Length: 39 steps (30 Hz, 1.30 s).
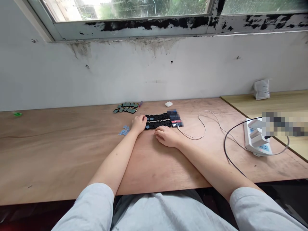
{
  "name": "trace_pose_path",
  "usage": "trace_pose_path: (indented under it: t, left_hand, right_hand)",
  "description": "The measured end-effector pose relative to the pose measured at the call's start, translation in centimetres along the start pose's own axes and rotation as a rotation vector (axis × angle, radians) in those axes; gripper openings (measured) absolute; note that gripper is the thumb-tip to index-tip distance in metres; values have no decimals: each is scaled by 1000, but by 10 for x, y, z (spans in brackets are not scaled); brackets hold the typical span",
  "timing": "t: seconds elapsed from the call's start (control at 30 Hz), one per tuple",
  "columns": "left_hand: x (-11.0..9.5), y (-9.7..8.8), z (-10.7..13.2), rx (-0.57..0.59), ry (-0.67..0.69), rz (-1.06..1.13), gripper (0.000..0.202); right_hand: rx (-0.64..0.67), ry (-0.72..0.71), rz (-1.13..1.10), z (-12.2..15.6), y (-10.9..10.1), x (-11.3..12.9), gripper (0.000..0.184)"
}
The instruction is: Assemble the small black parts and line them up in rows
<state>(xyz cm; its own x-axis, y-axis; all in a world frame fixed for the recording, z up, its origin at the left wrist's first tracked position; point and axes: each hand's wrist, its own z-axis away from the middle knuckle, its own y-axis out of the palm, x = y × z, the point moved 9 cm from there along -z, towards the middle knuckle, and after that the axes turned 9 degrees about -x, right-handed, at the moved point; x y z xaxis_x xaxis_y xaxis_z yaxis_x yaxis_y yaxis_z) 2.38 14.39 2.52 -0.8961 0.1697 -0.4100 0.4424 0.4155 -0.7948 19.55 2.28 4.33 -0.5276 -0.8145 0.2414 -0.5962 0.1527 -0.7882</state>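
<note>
Two rows of small black plastic frames (157, 123) lie side by side on the table, with light blue pieces in a few of them. My left hand (139, 124) is at the left end of the rows, its fingers closed together against the black parts; whatever they pinch is too small to tell. Just in front of the near row rests my right hand (167, 136), fingers loosely bent and slightly apart, with no object visible in it. A loose pile of small light blue pieces (124, 130) lies left of my left hand.
Several dark square modules (126, 107) lie farther back, beside a small purple item (140, 104). A phone (176, 123) with a white cable (199, 137) is at the right of the rows. A white case (168, 104), power strip (258, 141) and green item (17, 114) are also here.
</note>
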Motion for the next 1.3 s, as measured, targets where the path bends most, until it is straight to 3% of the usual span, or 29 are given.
trace_pose_path:
  t: [0.23,0.4,0.47,0.57,0.63,0.7,0.93,1.13,1.3]
  left_hand:
    - [-8,-7,6,1,36,26,34]
    - [2,-35,37,-96,148,-194,33]
    - [22,-52,50,-127,144,-295,34]
    - [68,-80,60,-165,-35,-407,35]
    - [91,-86,61,-118,-143,-402,36]
    - [102,-85,60,-82,-197,-380,37]
    - [99,-75,51,-67,-196,-289,25]
    - [104,-79,49,-107,-188,-198,18]
    - [96,-103,51,-314,-170,-108,23]
  right_hand:
    - [29,10,106,0,-3,-1,19]
    - [-72,179,327,-2,-17,-22,19]
    - [-131,297,382,2,-25,-36,22]
    - [-141,368,421,7,-26,-48,32]
    - [-121,374,431,9,-23,-52,35]
    - [-112,389,421,10,-21,-53,37]
    - [-180,388,398,9,-23,-44,37]
    - [-190,338,411,7,-27,-29,34]
    - [-78,141,323,2,-13,0,30]
